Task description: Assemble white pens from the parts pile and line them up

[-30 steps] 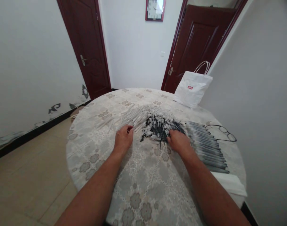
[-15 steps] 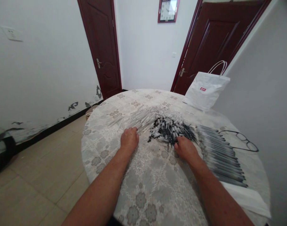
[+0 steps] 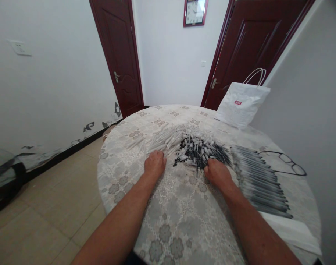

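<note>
My left hand (image 3: 155, 164) is closed at the near edge of a pile of white, tube-like sticks (image 3: 168, 138); what its fingers hold, if anything, is hidden. Closed as well, my right hand (image 3: 217, 170) rests at the near right edge of a heap of small black-and-white pieces (image 3: 197, 149), and I cannot make out what lies between its fingers. The heap touches the white sticks on its right side. Right of my right hand lies a row of grey, dark-ended pens (image 3: 264, 180), side by side.
The round table (image 3: 168, 206) has a patterned cloth. Eyeglasses (image 3: 290, 163) lie at its right, near a white sheet or packet (image 3: 292, 232). A white paper bag (image 3: 242, 105) stands at the back right. A dark object (image 3: 17, 176) is at the far left.
My left hand has shifted slightly to the right and nearer to me. My right hand has hardly moved. The view has turned a little.
</note>
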A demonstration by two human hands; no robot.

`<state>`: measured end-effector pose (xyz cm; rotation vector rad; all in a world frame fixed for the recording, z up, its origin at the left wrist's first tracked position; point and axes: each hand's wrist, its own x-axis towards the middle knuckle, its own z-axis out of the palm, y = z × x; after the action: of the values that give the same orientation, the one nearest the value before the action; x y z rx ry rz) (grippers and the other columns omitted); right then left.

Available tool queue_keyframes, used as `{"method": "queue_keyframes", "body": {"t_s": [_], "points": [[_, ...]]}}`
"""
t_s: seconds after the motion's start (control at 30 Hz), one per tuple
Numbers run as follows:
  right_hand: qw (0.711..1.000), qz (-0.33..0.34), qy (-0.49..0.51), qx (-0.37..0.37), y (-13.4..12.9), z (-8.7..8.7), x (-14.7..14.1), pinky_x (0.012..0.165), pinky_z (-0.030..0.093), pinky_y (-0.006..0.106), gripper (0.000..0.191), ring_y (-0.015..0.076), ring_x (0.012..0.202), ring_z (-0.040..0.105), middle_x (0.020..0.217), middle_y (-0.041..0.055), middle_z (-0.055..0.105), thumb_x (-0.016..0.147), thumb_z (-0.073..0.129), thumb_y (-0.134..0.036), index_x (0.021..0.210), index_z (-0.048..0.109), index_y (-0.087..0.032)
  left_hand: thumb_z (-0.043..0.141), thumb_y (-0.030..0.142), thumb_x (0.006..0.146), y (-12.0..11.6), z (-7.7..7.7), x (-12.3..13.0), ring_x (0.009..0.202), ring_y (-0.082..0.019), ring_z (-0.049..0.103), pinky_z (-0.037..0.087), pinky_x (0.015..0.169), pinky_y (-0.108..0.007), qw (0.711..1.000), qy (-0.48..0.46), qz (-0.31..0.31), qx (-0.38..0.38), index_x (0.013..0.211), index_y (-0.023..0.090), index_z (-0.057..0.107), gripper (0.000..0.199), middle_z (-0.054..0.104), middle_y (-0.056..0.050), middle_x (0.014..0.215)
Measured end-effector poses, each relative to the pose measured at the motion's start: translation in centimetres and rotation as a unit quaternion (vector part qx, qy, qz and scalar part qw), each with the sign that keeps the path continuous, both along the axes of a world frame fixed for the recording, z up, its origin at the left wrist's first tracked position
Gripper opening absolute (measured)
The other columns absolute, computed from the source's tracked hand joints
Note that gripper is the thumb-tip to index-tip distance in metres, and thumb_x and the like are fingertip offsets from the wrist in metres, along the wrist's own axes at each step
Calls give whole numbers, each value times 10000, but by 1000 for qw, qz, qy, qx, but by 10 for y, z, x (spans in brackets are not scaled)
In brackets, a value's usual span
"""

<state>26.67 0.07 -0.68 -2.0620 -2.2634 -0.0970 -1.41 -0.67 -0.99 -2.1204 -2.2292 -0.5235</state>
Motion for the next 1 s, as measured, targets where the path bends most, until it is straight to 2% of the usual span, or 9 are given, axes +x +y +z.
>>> {"method": "queue_keyframes", "body": {"t_s": [0.13, 0.23, 0.4, 0.5, 0.6, 0.77, 0.87, 0.93, 1.0], "points": [[999, -5, 30, 42, 1, -1, 0, 744, 398, 285, 167, 224, 875, 645, 948, 143, 673, 892, 491, -199, 959, 625, -125, 481, 303, 949, 0, 2, 1, 1056, -279, 615, 469, 851, -351, 1000, 2, 12, -4, 1036, 177, 629, 213, 639, -162, 1085], [993, -10, 58, 102, 1, 1, 1, 711, 375, 275, 145, 206, 821, 621, 909, 119, 664, 889, 487, -205, 954, 597, -136, 450, 288, 960, 1, 5, -4, 959, -275, 655, 467, 832, -359, 999, -41, 35, 3, 1091, 156, 601, 240, 671, -161, 998], [978, 1, 119, 172, 0, 5, 3, 681, 355, 273, 159, 188, 730, 602, 872, 83, 679, 918, 442, -218, 990, 569, -155, 449, 239, 944, 2, 12, -10, 948, -236, 661, 460, 861, -328, 980, -150, 25, 126, 1088, 176, 607, 223, 698, -115, 991], [969, 16, 165, 180, 1, 4, 5, 720, 381, 275, 175, 197, 765, 619, 904, 81, 691, 921, 437, -228, 1013, 572, -166, 476, 252, 928, 1, 17, -9, 927, -217, 657, 469, 868, -316, 960, -214, 8, 182, 1060, 185, 620, 207, 700, -88, 965], [961, 33, 209, 180, 4, 2, 7, 776, 414, 279, 214, 209, 831, 641, 946, 88, 699, 921, 440, -242, 1053, 588, -162, 524, 289, 903, 1, 22, -9, 883, -203, 655, 485, 846, -310, 936, -281, 18, 211, 1030, 193, 633, 193, 694, -62, 921], [942, -5, 277, 189, 8, 1, 12, 837, 454, 309, 402, 222, 887, 651, 982, 94, 707, 913, 450, -270, 1277, 559, -136, 573, 377, 871, 5, 26, -11, 690, -150, 642, 514, 680, -269, 877, -445, 34, 180, 1043, 189, 634, 262, 670, -30, 879], [915, -49, 344, 203, 10, 1, 15, 816, 483, 325, 525, 218, 848, 655, 952, 81, 702, 907, 469, -326, 1393, 491, -129, 585, 407, 866, 8, 25, -10, 637, -126, 624, 529, 633, -257, 834, -525, 16, 168, 1049, 186, 621, 289, 642, -12, 845], [878, -77, 428, 199, 13, 2, 17, 729, 512, 315, 583, 201, 770, 660, 959, 75, 695, 905, 476, -376, 1435, 450, -135, 604, 419, 856, 10, 23, -9, 693, -135, 639, 550, 621, -259, 795, -584, 2, 168, 1025, 185, 607, 289, 629, -14, 858], [821, -90, 531, 190, 16, 2, 19, 636, 527, 294, 596, 184, 715, 659, 955, 67, 690, 889, 504, -414, 1419, 465, -144, 629, 422, 843, 11, 22, -5, 768, -154, 661, 570, 618, -269, 742, -651, -12, 158, 998, 182, 577, 290, 632, -25, 887]]}}
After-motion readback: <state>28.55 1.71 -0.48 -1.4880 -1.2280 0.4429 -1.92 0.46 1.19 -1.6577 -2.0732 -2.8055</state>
